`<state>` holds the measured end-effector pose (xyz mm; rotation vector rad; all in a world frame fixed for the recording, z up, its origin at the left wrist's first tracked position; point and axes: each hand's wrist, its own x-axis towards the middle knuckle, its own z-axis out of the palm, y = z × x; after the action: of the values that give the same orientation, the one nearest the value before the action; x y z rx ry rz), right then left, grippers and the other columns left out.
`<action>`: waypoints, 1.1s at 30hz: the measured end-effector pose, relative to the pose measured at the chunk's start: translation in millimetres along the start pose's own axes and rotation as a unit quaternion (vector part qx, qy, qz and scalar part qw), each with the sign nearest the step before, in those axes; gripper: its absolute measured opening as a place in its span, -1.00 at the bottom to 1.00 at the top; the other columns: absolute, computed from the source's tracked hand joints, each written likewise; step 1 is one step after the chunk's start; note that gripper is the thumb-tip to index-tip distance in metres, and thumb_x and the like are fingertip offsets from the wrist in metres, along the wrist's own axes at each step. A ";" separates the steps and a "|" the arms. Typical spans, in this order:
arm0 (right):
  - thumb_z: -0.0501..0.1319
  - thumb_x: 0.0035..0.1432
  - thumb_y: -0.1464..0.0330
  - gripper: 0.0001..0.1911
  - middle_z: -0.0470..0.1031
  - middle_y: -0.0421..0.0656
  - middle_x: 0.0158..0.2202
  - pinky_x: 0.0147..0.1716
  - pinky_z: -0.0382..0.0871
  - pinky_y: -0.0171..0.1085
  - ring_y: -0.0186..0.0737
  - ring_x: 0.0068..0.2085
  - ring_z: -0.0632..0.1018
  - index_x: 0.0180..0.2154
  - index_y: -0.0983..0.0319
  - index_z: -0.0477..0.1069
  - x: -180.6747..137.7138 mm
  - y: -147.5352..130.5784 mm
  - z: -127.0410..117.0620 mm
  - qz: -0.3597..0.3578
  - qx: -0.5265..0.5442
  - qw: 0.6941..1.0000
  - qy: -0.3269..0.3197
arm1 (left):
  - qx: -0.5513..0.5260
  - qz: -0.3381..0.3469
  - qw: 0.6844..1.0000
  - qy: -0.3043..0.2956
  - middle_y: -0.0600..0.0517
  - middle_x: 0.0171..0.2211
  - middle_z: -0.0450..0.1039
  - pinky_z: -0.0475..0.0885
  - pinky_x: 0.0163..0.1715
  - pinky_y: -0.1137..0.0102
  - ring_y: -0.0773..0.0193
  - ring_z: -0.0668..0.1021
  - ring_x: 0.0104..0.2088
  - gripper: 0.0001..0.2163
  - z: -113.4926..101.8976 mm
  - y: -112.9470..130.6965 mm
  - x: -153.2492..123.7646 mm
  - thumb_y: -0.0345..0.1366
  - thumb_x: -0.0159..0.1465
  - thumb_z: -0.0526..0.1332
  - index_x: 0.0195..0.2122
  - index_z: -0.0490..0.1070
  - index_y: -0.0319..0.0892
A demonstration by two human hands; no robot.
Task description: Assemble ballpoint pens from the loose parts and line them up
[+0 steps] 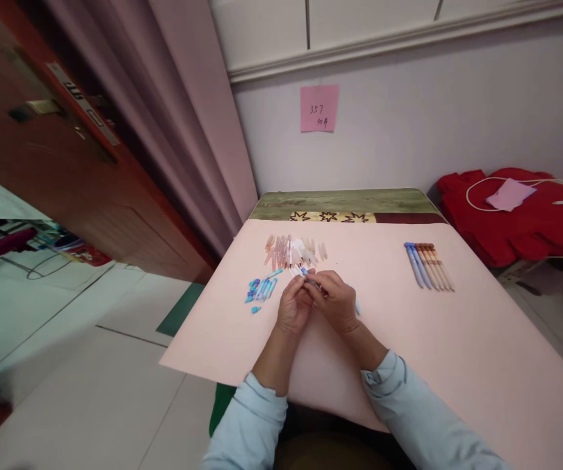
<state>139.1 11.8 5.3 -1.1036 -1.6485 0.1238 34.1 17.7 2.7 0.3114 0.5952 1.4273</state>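
Note:
My left hand point(295, 308) and my right hand point(336, 301) meet at the middle of the table, fingers pinched together. Between the fingertips are small white and blue pen parts point(303, 271); their exact shape is partly hidden. Just beyond the hands lies a pile of translucent pinkish and clear pen barrels point(281, 251). Left of my left hand are light-blue tubular pen parts point(265, 288) with small blue pieces point(250, 292) beside them. A light-blue piece point(358, 307) shows past my right wrist.
Several pens point(428, 266) with blue or brown tops lie in a row at the right. Pale pink paper point(408, 352) covers the table. A pink note point(319, 108) is on the wall. Red cloth point(530, 222) with a white cable sits beyond the right edge; a wooden door point(90, 163) stands left.

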 end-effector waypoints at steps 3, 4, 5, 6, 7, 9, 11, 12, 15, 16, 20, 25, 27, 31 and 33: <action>0.18 0.25 0.30 -0.82 0.60 -0.15 -0.22 -0.26 0.43 -0.39 -0.31 -0.23 0.59 -0.20 0.14 0.56 -0.3 3.3 -1.9 -0.012 -0.011 1.000 -0.004 | 0.006 0.001 1.000 -0.017 -0.09 -0.29 0.57 0.45 -0.15 0.46 0.31 0.58 -0.25 -0.89 -1.2 -0.7 -0.2 -0.45 0.14 0.26 -0.31 0.54 -0.33; 0.18 0.25 0.31 -0.81 0.60 -0.15 -0.22 -0.25 0.43 -0.38 -0.30 -0.23 0.59 -0.20 0.13 0.57 -0.4 4.2 -2.4 -0.014 -0.015 1.000 -0.007 | 0.008 0.001 1.000 -0.022 -0.08 -0.29 0.57 0.45 -0.15 0.46 0.31 0.58 -0.26 -0.89 -1.9 -1.1 -0.1 -0.45 0.14 0.26 -0.31 0.54 -0.33; 0.17 0.25 0.31 -0.81 0.60 -0.15 -0.22 -0.24 0.44 -0.37 -0.30 -0.22 0.59 -0.21 0.13 0.57 -0.6 4.8 -2.8 -0.015 -0.017 1.000 -0.010 | 0.011 0.000 1.000 -0.027 -0.08 -0.29 0.57 0.46 -0.16 0.45 0.31 0.58 -0.27 -0.89 -2.7 -1.5 -0.1 -0.44 0.14 0.27 -0.31 0.54 -0.32; 0.17 0.24 0.32 -0.81 0.61 -0.15 -0.23 -0.23 0.44 -0.37 -0.29 -0.22 0.59 -0.22 0.13 0.57 -0.9 5.1 -3.1 -0.015 -0.019 1.000 -0.013 | 0.014 0.002 0.999 -0.032 -0.06 -0.31 0.57 0.46 -0.17 0.44 0.31 0.58 -0.28 -0.90 -3.4 -2.1 -0.2 -0.44 0.13 0.28 -0.31 0.53 -0.31; 0.17 0.24 0.32 -0.81 0.61 -0.14 -0.23 -0.22 0.44 -0.36 -0.29 -0.21 0.59 -0.22 0.13 0.57 -1.2 5.2 -3.4 -0.015 -0.019 1.000 -0.014 | 0.018 0.005 0.999 -0.037 -0.05 -0.32 0.57 0.47 -0.19 0.44 0.31 0.58 -0.29 -0.91 -3.8 -2.6 -0.4 -0.44 0.13 0.29 -0.33 0.53 -0.30; 0.17 0.24 0.33 -0.81 0.60 -0.14 -0.23 -0.22 0.44 -0.35 -0.28 -0.21 0.59 -0.23 0.14 0.56 -1.6 4.6 -3.9 -0.009 -0.015 1.000 -0.013 | 0.027 0.016 0.998 -0.050 -0.02 -0.35 0.55 0.47 -0.21 0.43 0.32 0.58 -0.31 -0.95 -4.0 -3.7 -1.5 -0.44 0.13 0.30 -0.36 0.51 -0.28; 0.17 0.23 0.33 -0.82 0.60 -0.14 -0.23 -0.23 0.43 -0.35 -0.28 -0.21 0.58 -0.23 0.14 0.56 -1.4 3.3 -4.6 0.004 -0.009 1.000 -0.006 | 0.040 0.020 0.997 -0.064 -0.01 -0.36 0.54 0.47 -0.20 0.42 0.32 0.57 -0.32 -0.96 -3.2 -4.2 -2.8 -0.43 0.14 0.31 -0.38 0.50 -0.28; 0.17 0.22 0.33 -0.82 0.59 -0.13 -0.24 -0.25 0.43 -0.35 -0.28 -0.24 0.58 -0.24 0.15 0.56 -1.1 2.5 -5.1 0.013 -0.005 1.000 -0.001 | 0.047 0.019 0.996 -0.070 -0.01 -0.36 0.54 0.47 -0.19 0.41 0.32 0.57 -0.32 -0.95 -2.8 -4.1 -3.3 -0.40 0.16 0.30 -0.37 0.49 -0.28; 0.19 0.21 0.31 -0.84 0.57 -0.14 -0.28 -0.36 0.40 -0.37 -0.34 -0.39 0.53 -0.26 0.16 0.55 1.6 1.0 -7.5 0.055 0.015 0.998 0.025 | 0.052 0.025 0.996 -0.062 -0.05 -0.31 0.55 0.47 -0.15 0.36 0.28 0.59 -0.28 -0.92 -2.7 -1.4 -2.9 -0.36 0.19 0.28 -0.32 0.49 -0.28; 0.19 0.20 0.31 -0.84 0.56 -0.15 -0.30 -0.39 0.38 -0.37 -0.36 -0.45 0.49 -0.27 0.18 0.54 2.9 1.1 -8.6 0.070 0.023 0.997 0.036 | 0.047 0.034 0.997 -0.049 -0.07 -0.27 0.55 0.47 -0.12 0.35 0.26 0.59 -0.24 -0.92 -3.3 0.2 -2.0 -0.39 0.19 0.28 -0.30 0.48 -0.27; 0.19 0.19 0.30 -0.83 0.52 -0.17 -0.37 -0.45 0.34 -0.36 -0.41 -0.55 0.40 -0.31 0.21 0.52 6.6 3.3 -12.1 0.098 0.032 0.993 0.063 | 0.018 0.069 0.997 -0.003 -0.11 -0.11 0.54 0.43 0.01 0.36 0.24 0.57 -0.06 -0.79 -8.1 6.7 2.9 -0.58 0.12 0.25 -0.23 0.45 -0.25; 0.18 0.19 0.31 -0.84 0.52 -0.17 -0.37 -0.44 0.32 -0.37 -0.40 -0.53 0.41 -0.31 0.19 0.52 2.6 2.9 -11.6 0.064 0.018 0.997 0.029 | -0.006 0.087 0.996 0.019 -0.05 -0.12 0.53 0.43 0.01 0.40 0.30 0.57 -0.06 -0.56 -12.5 9.3 6.2 -0.61 0.14 0.23 0.03 0.35 -0.13; 0.17 0.20 0.32 -0.85 0.53 -0.17 -0.36 -0.43 0.31 -0.37 -0.39 -0.51 0.42 -0.31 0.18 0.52 0.0 1.6 -11.0 0.041 0.007 0.999 0.009 | -0.013 0.086 0.996 0.035 -0.03 -0.15 0.53 0.44 -0.01 0.42 0.32 0.58 -0.09 -0.56 -12.9 9.2 7.2 -0.60 0.15 0.23 0.04 0.34 -0.14; 0.16 0.22 0.34 -0.85 0.55 -0.16 -0.34 -0.40 0.30 -0.38 -0.37 -0.46 0.47 -0.30 0.17 0.51 -3.2 0.4 -11.0 0.002 -0.019 1.000 -0.020 | -0.024 0.083 0.995 0.052 -0.05 -0.17 0.54 0.46 -0.05 0.45 0.35 0.60 -0.16 -0.73 -12.6 8.6 9.3 -0.56 0.19 0.22 -0.09 0.41 -0.22; 0.16 0.22 0.33 -0.85 0.55 -0.16 -0.34 -0.39 0.30 -0.37 -0.35 -0.44 0.48 -0.31 0.17 0.51 -3.7 0.8 -11.1 -0.006 -0.034 0.999 -0.028 | -0.025 0.083 0.995 0.053 -0.05 -0.17 0.54 0.46 -0.05 0.45 0.35 0.60 -0.16 -0.79 -12.5 8.2 9.9 -0.53 0.21 0.22 -0.14 0.42 -0.22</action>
<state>148.4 4.8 6.7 -1.1500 -1.7206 0.0930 20.6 26.7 -5.1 0.2500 0.6303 1.6250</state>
